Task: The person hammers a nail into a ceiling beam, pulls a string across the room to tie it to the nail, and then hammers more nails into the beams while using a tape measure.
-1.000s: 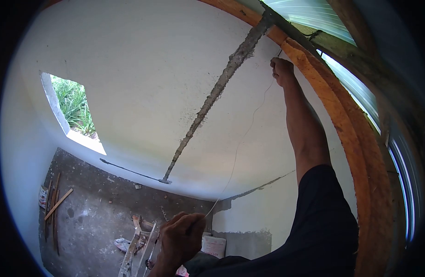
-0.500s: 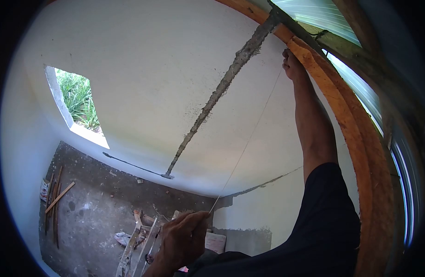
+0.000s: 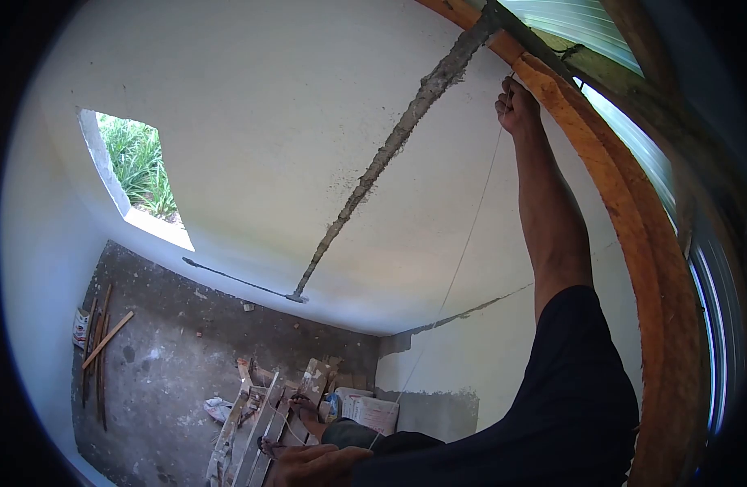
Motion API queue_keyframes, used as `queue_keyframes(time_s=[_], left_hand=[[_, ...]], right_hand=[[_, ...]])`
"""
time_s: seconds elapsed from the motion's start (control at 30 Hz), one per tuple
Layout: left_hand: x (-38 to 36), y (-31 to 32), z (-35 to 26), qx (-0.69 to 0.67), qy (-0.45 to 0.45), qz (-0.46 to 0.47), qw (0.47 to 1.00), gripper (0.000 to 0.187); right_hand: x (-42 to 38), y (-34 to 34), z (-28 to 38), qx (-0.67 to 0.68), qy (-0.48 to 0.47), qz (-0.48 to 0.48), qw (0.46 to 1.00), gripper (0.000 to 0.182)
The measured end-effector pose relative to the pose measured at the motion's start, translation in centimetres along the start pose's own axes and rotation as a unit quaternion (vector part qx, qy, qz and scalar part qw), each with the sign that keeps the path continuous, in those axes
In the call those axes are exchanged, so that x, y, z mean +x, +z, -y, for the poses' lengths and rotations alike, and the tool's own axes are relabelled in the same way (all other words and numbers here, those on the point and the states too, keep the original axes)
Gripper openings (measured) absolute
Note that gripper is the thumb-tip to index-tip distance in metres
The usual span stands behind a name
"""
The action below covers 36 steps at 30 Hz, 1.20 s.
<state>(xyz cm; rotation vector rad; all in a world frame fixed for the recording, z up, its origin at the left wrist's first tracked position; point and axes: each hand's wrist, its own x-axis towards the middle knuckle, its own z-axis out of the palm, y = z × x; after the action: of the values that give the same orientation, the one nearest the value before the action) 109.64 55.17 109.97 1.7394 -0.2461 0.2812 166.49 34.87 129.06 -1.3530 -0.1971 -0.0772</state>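
We see a thin pale string [image 3: 474,229] slanting down before the white plastered wall [image 3: 252,146], pinched high in our closed right hand [image 3: 520,107] near the orange wooden beam [image 3: 623,195] at right, apparently to keep it straight. Our left hand [image 3: 318,468] sits low, well apart; we cannot tell its grip. Below, left, spreads a grey concrete floor [image 3: 174,325].

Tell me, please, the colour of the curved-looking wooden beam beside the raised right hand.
Orange-brown: the wooden beam shows best in the head view.
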Motion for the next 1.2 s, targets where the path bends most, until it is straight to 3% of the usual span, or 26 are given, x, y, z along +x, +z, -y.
queue_keyframes(time_s=[0.13, 0.27, 0.33, 0.5, 0.63, 0.73, 0.83, 0.97, 1.1, 1.2], left_hand=[[0.1, 2.1, 0.7, -0.030, -0.071, 0.007, 0.997, 0.019], [0.7, 2.8, 0.9, -0.047, -0.129, 0.034, 0.990, 0.019], [0.8, 3.0, 0.7, -0.069, -0.144, 0.014, 0.987, 0.020], [1.1, 3.5, 1.3, -0.059, -0.190, 0.011, 0.980, 0.020], [0.9, 4.3, 2.7, -0.047, -0.215, 0.021, 0.975, 0.020], [1.2, 4.5, 3.0, -0.059, -0.232, 0.018, 0.971, 0.020], [1.5, 4.8, 3.3, -0.056, -0.220, 0.012, 0.974, 0.020], [2.3, 4.4, 3.3, -0.025, -0.214, 0.021, 0.976, 0.019], [2.1, 4.7, 4.0, 0.002, -0.204, 0.015, 0.979, 0.019], [2.2, 4.5, 4.0, -0.017, -0.198, 0.002, 0.980, 0.018]], right_hand=[[0.6, 0.7, 0.2, -0.021, -0.004, -0.040, 0.999, 0.009], [-1.1, 2.3, 0.2, -0.137, -0.080, -0.115, 0.981, 0.016], [-2.4, 2.2, 0.2, -0.264, -0.138, -0.164, 0.940, 0.021], [5.2, -2.4, -2.1, -0.506, -0.294, -0.209, 0.783, 0.026], [6.5, -2.4, -2.5, -0.613, -0.288, -0.306, 0.669, 0.038], [6.3, -2.0, -2.6, -0.624, -0.356, -0.317, 0.620, 0.041], [5.9, -0.9, -2.1, -0.584, -0.313, -0.317, 0.679, 0.043], [3.0, 0.7, -2.2, -0.421, -0.296, -0.312, 0.799, 0.045], [2.8, 1.4, -2.4, -0.346, -0.298, -0.316, 0.832, 0.045], [2.4, 1.8, -1.7, -0.370, -0.314, -0.320, 0.814, 0.041]])
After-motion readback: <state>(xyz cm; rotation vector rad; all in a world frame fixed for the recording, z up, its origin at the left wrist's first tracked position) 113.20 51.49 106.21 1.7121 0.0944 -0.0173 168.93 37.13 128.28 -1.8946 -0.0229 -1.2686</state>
